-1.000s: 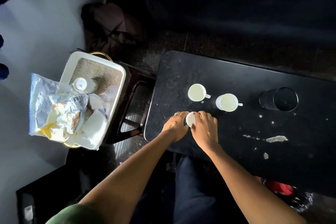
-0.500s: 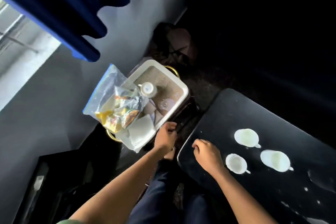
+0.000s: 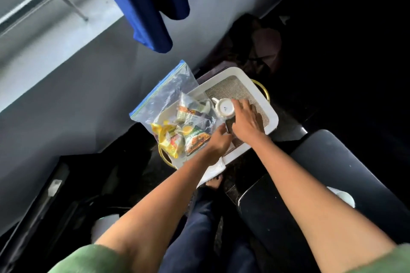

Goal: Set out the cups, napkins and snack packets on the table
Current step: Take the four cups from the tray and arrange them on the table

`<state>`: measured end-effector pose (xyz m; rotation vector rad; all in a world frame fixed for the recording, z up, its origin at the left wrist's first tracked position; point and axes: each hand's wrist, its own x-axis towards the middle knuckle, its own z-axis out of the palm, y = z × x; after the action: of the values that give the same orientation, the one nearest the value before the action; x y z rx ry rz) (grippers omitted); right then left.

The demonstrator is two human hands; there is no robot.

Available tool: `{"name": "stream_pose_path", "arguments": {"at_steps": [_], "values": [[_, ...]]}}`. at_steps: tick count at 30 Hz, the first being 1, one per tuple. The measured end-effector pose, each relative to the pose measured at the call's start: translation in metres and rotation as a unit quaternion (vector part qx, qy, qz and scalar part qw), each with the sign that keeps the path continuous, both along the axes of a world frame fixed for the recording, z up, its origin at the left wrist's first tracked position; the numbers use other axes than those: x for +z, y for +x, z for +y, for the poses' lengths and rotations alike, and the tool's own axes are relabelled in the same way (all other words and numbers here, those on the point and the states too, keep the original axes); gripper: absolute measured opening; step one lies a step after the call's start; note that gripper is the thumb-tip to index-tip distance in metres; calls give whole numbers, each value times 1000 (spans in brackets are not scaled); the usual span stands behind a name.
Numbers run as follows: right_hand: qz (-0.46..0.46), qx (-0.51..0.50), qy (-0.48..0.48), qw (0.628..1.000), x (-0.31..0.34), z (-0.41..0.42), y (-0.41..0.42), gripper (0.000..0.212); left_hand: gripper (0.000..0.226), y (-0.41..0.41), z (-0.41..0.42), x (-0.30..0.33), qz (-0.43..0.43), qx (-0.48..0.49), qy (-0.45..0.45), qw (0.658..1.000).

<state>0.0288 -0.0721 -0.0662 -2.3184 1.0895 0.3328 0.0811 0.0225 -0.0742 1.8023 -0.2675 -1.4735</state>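
Observation:
A white tray (image 3: 271, 113) with gold handles sits on a dark stool left of the black table (image 3: 332, 157). In it stands an upside-down white cup (image 3: 224, 107). My right hand (image 3: 246, 119) lies spread over the tray mat, fingertips touching the cup's side. A clear zip bag of snack packets (image 3: 177, 122) leans over the tray's left edge. My left hand (image 3: 218, 139) reaches in beside the bag, its fingers hidden. White napkins (image 3: 213, 168) stick out under my left forearm. One white cup (image 3: 342, 197) on the table shows behind my right forearm.
A blue curtain (image 3: 150, 6) hangs above the grey wall at the left. A dark bag (image 3: 261, 46) lies behind the tray. My bare foot (image 3: 214, 183) rests on the floor between stool and table. A white object (image 3: 104, 226) sits low on the left.
Both hands left the table and the cup set there and moved left into the tray. My view swung left, so most of the table's cups are out of frame.

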Motion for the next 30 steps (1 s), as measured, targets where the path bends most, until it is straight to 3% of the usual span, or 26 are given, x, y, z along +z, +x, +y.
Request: {"name": "stream_pose_path", "arguments": {"at_steps": [3,7,10,14,19,21,24,27,30], "values": [[39,47,10,998,-6,-6,25,80,62,0,0,0,38,-1,-1,999],[59,58,25,996,-18,1,35,75,71,2,1,1,72,-8,0,997],[61,8,-15,998,-23,7,29,61,67,3,3,6,94,-4,-11,995],[36,-41,-14,998,-26,10,12,62,61,0,7,6,94,4,-9,996],[-57,-144,31,987,-21,22,-19,56,30,-14,7,14,92,71,33,993],[-116,-200,67,970,-12,28,-34,55,22,-19,6,20,90,111,59,988],[-206,-292,117,927,10,43,-55,55,27,-27,13,29,116,140,101,978],[-272,-375,179,868,31,62,-79,52,46,-40,21,38,164,129,87,974],[-297,-417,208,833,47,77,-102,51,41,-54,27,51,203,141,71,966]]}}
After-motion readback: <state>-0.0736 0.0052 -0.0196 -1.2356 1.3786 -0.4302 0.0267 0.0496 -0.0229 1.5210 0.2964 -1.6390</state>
